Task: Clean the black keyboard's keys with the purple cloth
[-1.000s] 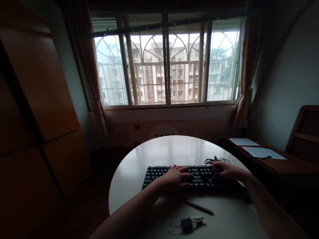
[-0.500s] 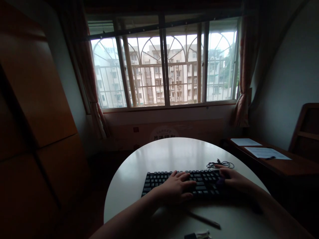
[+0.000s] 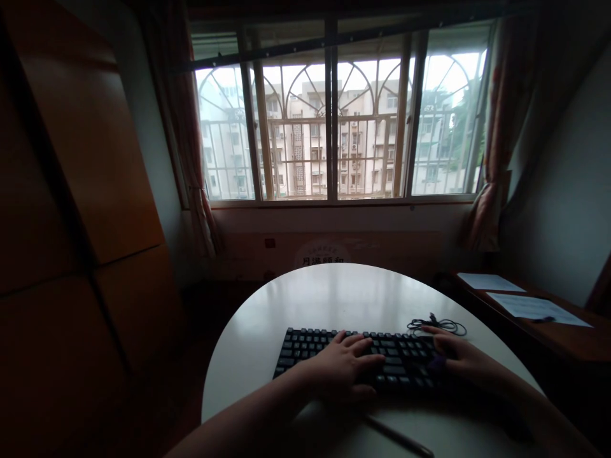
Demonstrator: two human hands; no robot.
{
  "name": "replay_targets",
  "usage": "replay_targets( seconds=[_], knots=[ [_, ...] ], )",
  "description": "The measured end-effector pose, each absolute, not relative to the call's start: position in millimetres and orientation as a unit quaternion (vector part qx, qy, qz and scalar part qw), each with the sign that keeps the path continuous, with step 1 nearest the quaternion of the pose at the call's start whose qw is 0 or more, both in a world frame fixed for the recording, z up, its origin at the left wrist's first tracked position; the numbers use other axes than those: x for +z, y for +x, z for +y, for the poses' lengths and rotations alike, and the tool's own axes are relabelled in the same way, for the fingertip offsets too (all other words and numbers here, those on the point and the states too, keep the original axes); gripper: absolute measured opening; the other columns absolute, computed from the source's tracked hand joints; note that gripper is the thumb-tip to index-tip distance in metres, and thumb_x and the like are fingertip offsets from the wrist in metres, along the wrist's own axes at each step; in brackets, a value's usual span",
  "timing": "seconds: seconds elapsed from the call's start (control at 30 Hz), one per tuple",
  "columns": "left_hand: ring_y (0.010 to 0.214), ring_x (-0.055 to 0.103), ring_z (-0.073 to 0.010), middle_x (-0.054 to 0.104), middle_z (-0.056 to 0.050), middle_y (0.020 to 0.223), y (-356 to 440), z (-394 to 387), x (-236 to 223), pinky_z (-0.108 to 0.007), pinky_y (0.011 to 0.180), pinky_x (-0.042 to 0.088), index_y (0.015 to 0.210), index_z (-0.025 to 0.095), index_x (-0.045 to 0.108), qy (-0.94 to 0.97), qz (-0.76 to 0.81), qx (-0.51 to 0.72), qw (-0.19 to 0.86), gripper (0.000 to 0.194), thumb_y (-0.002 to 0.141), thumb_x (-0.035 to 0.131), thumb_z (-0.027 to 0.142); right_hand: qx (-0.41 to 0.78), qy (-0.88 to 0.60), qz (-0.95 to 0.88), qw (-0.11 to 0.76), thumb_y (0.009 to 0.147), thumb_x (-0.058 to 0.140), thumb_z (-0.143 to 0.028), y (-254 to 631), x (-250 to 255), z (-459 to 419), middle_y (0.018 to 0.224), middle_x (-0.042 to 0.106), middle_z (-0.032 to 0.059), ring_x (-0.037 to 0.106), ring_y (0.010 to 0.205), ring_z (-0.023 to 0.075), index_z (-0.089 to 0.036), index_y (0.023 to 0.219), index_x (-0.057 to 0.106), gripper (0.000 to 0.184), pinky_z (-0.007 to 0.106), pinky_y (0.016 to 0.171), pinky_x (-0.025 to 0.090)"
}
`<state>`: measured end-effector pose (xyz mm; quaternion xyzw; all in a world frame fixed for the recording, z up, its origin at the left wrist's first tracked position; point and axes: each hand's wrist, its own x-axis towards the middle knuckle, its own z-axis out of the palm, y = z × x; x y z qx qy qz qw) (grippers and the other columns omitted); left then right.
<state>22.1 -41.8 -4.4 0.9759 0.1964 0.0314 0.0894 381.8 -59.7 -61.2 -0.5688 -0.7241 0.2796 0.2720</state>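
A black keyboard lies on a round white table. My left hand rests flat on the middle keys, fingers stretched out. My right hand lies over the keyboard's right end, fingers curled around a small purple object that I cannot make out clearly. A coiled black cable sits just beyond the right hand.
A thin dark stick or pen lies on the table near its front edge. A low wooden desk with white papers stands at the right. A barred window fills the far wall; wooden panels stand at the left.
The view has shifted up and to the left, so the small clip-like item at the table's front edge has dropped out of sight. Both hands stay on the keyboard.
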Motion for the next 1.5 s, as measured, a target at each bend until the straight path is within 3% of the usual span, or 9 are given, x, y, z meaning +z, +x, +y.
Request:
replay_targets(
  seconds=[0.43,0.63,0.8,0.97,1.2,1.5],
  knots=[
    [0.148,0.014,-0.0389,0.02,-0.017,0.161,23.0,-48.7,-1.2,-0.067,0.114,0.009,0.155,0.026,0.028,0.974,0.209,0.017,0.084,0.077,0.092,0.045,0.067,0.288,-0.563,-0.716,0.297,0.072,0.069,-0.043,374.3,-55.2,-62.8,0.154,0.042,0.0119,0.04,0.138,0.0398,-0.021,0.071,0.049,0.03,0.046,0.109,0.038],
    [0.145,0.025,-0.0403,0.028,-0.013,0.159,22.1,-42.6,13.7,-0.066,0.113,0.018,0.152,0.033,0.034,0.975,0.203,0.004,0.089,0.068,0.093,0.046,0.064,0.309,-0.558,-0.709,0.303,0.07,0.07,-0.04,373.4,-53.2,-64.5,0.155,0.04,0.0101,0.037,0.14,0.0388,-0.021,0.071,0.046,0.031,0.044,0.109,0.038],
    [0.146,0.022,-0.0418,0.025,-0.014,0.16,20.7,-35.6,12.2,-0.068,0.112,0.018,0.152,0.034,0.033,0.978,0.192,-0.005,0.081,0.072,0.09,0.051,0.066,0.306,-0.563,-0.703,0.309,0.07,0.069,-0.038,368.7,-47.2,-68.6,0.154,0.042,0.0105,0.039,0.139,0.0386,-0.022,0.069,0.042,0.031,0.044,0.108,0.04],
    [0.149,0.015,-0.0372,0.022,-0.013,0.162,17.2,-31.4,0.6,-0.065,0.115,0.011,0.153,0.033,0.03,0.982,0.174,0.013,0.079,0.07,0.094,0.044,0.066,0.3,-0.565,-0.71,0.295,0.072,0.066,-0.037,371.1,-48.8,-67.6,0.152,0.045,0.0108,0.042,0.137,0.0376,-0.021,0.07,0.045,0.026,0.041,0.107,0.041],
    [0.148,0.015,-0.0374,0.021,-0.013,0.162,18.7,-26.4,-6.4,-0.065,0.115,0.011,0.154,0.032,0.028,0.985,0.161,0.015,0.059,0.069,0.095,0.041,0.066,0.278,-0.566,-0.715,0.302,0.072,0.064,-0.037,372.3,-47.5,-69.4,0.149,0.049,0.0101,0.044,0.135,0.0393,-0.021,0.074,0.051,0.02,0.047,0.108,0.041],
    [0.148,0.017,-0.0381,0.023,-0.012,0.161,19.8,-28.0,-2.2,-0.065,0.115,0.013,0.154,0.032,0.03,0.984,0.169,0.006,0.06,0.068,0.096,0.042,0.064,0.282,-0.563,-0.717,0.299,0.072,0.065,-0.035,370.2,-44.1,-71.3,0.147,0.051,0.0097,0.044,0.135,0.0391,-0.021,0.072,0.052,0.018,0.046,0.109,0.039]
  ],
)
